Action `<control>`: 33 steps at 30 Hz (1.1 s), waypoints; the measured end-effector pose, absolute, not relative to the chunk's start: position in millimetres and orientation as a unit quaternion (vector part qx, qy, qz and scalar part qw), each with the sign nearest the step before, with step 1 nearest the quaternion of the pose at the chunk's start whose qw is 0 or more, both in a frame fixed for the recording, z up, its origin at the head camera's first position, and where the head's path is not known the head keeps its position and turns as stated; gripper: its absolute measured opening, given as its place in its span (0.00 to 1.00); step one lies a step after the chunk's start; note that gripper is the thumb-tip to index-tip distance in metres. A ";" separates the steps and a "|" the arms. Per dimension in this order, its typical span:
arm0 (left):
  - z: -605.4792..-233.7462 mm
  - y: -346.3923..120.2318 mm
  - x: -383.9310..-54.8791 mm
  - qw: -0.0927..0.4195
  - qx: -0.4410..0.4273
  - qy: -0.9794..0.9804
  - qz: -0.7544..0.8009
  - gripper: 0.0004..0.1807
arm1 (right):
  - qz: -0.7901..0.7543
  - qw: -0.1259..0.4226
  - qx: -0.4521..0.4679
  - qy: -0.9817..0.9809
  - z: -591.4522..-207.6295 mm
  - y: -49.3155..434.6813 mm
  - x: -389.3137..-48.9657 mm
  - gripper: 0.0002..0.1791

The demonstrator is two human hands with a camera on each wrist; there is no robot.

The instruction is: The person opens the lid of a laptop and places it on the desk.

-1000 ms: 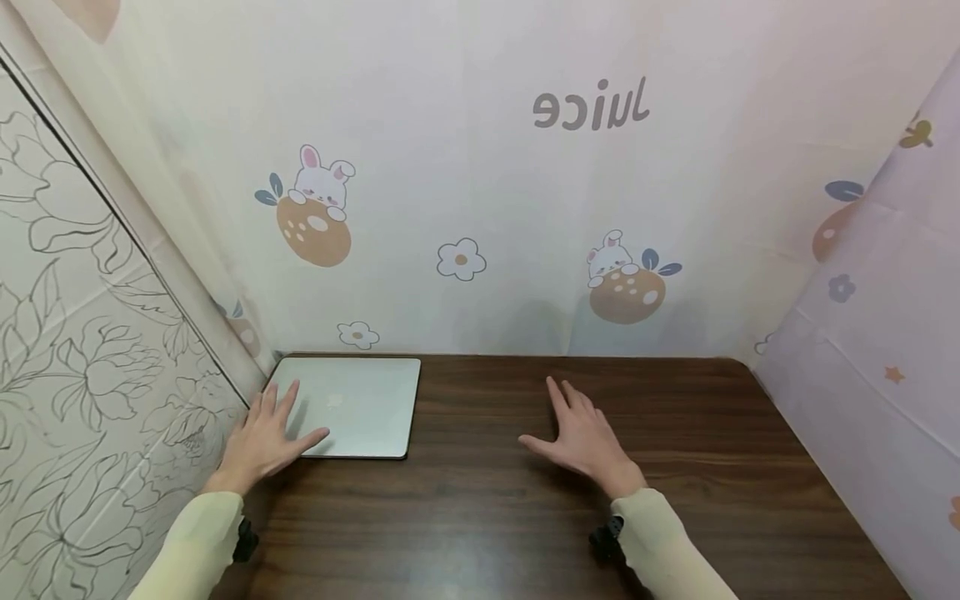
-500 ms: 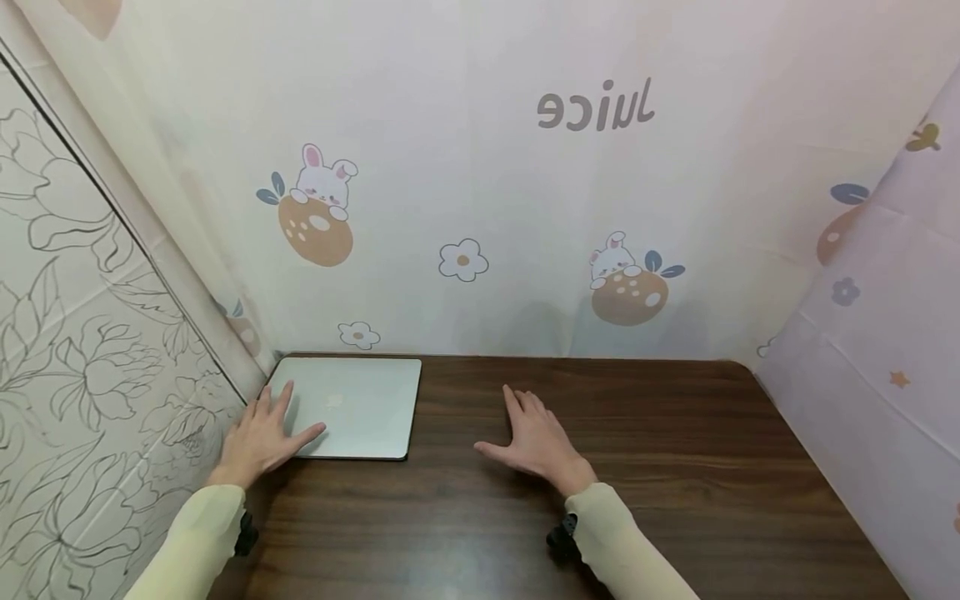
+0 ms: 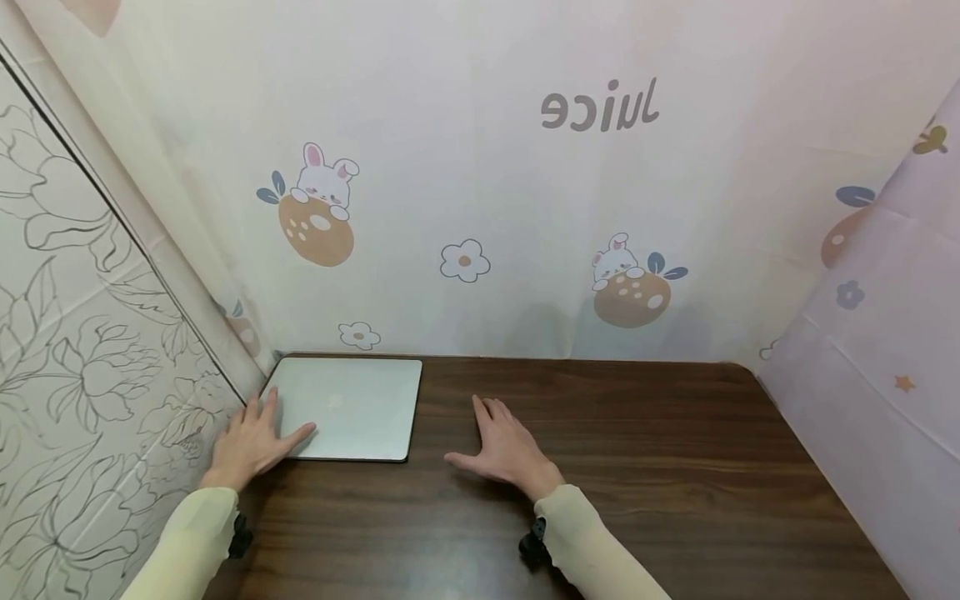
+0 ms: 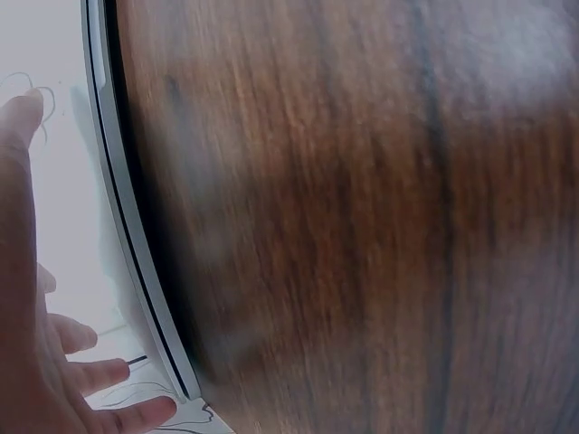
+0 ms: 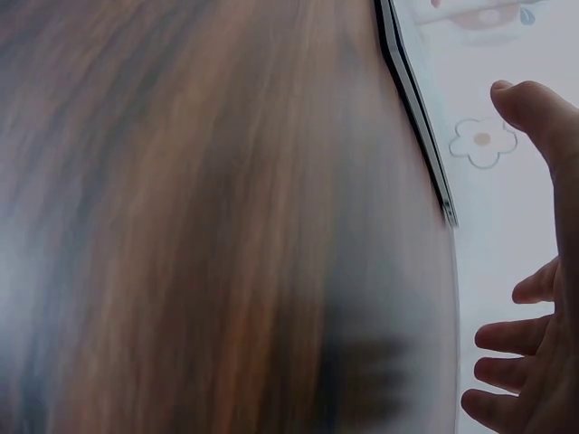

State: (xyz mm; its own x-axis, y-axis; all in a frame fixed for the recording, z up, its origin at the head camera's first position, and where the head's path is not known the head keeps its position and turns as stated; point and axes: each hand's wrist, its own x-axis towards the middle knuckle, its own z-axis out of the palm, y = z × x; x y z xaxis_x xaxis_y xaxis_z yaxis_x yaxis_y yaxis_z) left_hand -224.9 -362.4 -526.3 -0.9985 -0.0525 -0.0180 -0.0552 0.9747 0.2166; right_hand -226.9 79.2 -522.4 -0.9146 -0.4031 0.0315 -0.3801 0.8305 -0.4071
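A closed silver laptop (image 3: 352, 408) lies flat at the back left of the dark wooden table (image 3: 637, 450). My left hand (image 3: 247, 442) is at its left front corner, fingers spread, with the thumb overlapping the lid in the head view. Over the table to the right of the laptop, my right hand (image 3: 502, 446) has its thumb held apart and pointing toward the laptop, and it holds nothing. The left wrist view shows the laptop's thin edge (image 4: 136, 217) beside the left hand (image 4: 45, 362). In the right wrist view, the laptop's edge (image 5: 416, 108) appears near the right hand (image 5: 534, 362).
A pale curtain (image 3: 465, 167) printed with rabbits, fruit and flowers hangs behind the table's back edge. A white panel with line-drawn flowers (image 3: 97, 367) borders the left side. Another patterned cloth (image 3: 885, 333) stands along the right edge.
My right hand has moved left across the table, closer to the laptop. My left hand has shifted slightly left, toward the laptop's outer edge. The laptop stays in place.
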 end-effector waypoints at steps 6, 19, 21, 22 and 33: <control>-526.9 -364.1 -223.5 0.015 -0.031 0.994 0.106 0.66 | -0.211 0.039 -0.216 0.953 -526.1 59.6 -227.7 0.65; -532.2 -367.5 -221.9 0.027 -0.038 0.994 0.096 0.67 | -0.202 0.039 -0.238 0.949 -525.7 17.7 -229.4 0.62; -533.7 -366.1 -221.7 0.031 -0.039 0.994 0.093 0.67 | -0.200 0.039 -0.241 0.949 -525.0 11.7 -229.5 0.62; -534.2 -365.5 -221.8 0.032 -0.040 0.994 0.094 0.67 | -0.198 0.041 -0.241 0.949 -524.8 9.1 -229.5 0.62; -534.1 -363.9 -223.5 0.018 -0.058 0.993 0.100 0.67 | -0.180 0.042 -0.245 0.952 -528.8 -2.1 -231.6 0.62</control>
State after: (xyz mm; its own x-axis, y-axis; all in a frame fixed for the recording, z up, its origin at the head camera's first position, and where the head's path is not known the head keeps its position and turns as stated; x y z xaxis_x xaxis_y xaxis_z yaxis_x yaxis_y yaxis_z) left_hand -223.5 -363.9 -534.1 -0.9927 -0.1111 -0.0477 -0.1184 0.9732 0.1970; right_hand -231.6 -2.1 -528.8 -0.8766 -0.4812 0.0081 -0.4509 0.8153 -0.3634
